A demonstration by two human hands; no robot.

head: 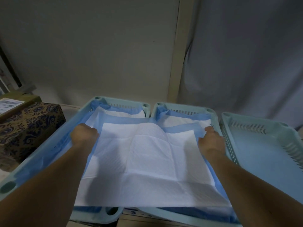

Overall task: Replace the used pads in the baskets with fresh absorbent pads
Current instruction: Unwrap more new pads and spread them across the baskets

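A white absorbent pad with a blue border (150, 163) is spread out in front of me, held above two pale green baskets. My left hand (84, 134) grips its left edge and my right hand (211, 138) grips its right edge, fingers curled under. The left basket (121, 102) and the middle basket (183, 106) each hold a blue-edged pad lining, partly hidden under the held pad. A third basket (255, 120) stands at the right with a plain light blue bottom and no white pad showing.
A patterned brown and dark blue box (27, 128) stands left of the baskets, with a labelled carton (11, 104) behind it. A wall and a grey curtain (246, 54) close off the back. A label edge shows below the baskets' front rims.
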